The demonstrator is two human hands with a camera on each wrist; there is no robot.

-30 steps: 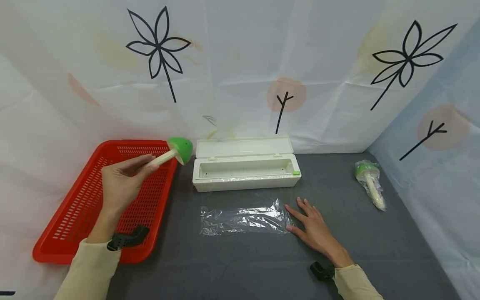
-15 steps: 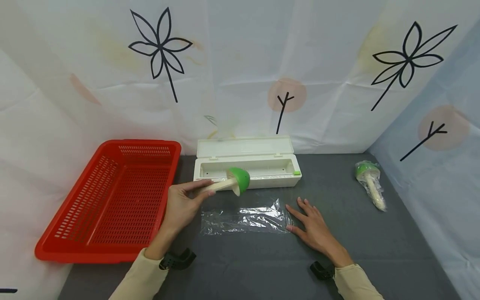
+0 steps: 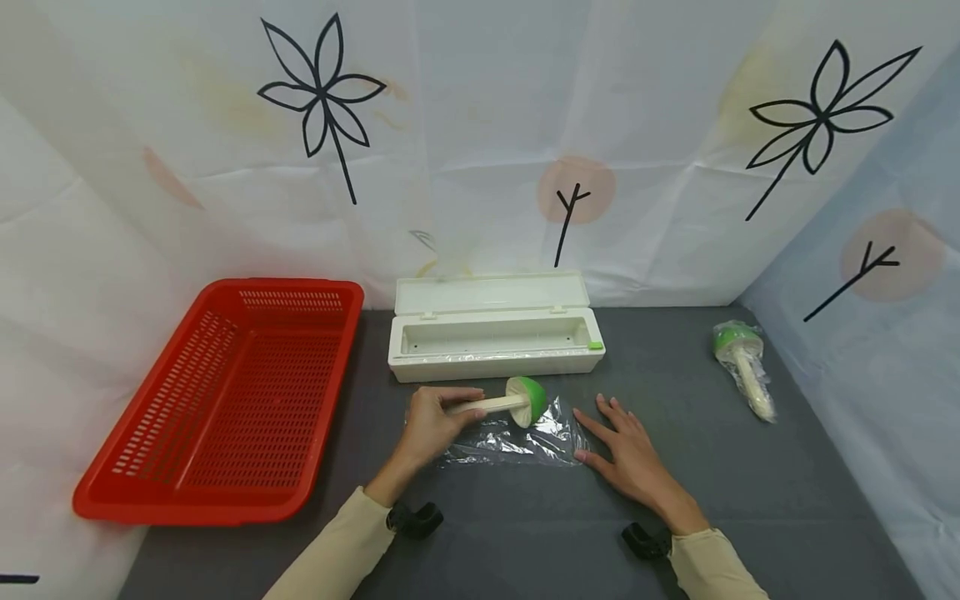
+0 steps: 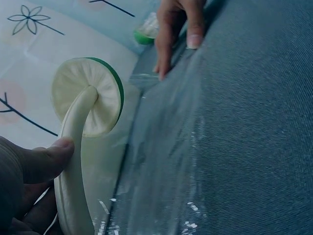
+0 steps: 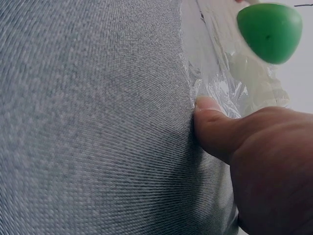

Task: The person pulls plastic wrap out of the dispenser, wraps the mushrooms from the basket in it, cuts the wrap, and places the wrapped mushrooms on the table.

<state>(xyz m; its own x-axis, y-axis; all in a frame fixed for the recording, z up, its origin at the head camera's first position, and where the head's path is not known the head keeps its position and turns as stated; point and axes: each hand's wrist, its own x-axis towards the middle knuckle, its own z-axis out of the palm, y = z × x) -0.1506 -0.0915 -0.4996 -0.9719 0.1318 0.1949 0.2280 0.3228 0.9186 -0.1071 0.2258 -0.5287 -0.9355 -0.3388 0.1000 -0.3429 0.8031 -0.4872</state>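
My left hand (image 3: 433,427) pinches the pale stem of a toy mushroom (image 3: 528,402) with a green cap. The mushroom lies sideways over a sheet of clear cling film (image 3: 480,452), its cap pointing right. In the left wrist view the thumb presses on the stem, below the cap's pale underside (image 4: 78,110). At the film's right end, my right hand (image 3: 626,454) rests with fingers spread and touches the film's edge. In the right wrist view its thumb (image 5: 215,122) presses the film's edge on the grey cloth, near the green cap (image 5: 270,32).
Behind the film stands a white cling film dispenser (image 3: 495,367), lid up. A red plastic basket (image 3: 195,510) is on the left. Another green-capped mushroom (image 3: 742,367), wrapped in film, lies at the right near the patterned side wall. Grey cloth (image 3: 510,533) covers the table.
My left hand has carried the mushroom from above the red basket, rightward past the dispenser's front and down over the film. The right hand has stayed at the film's edge.
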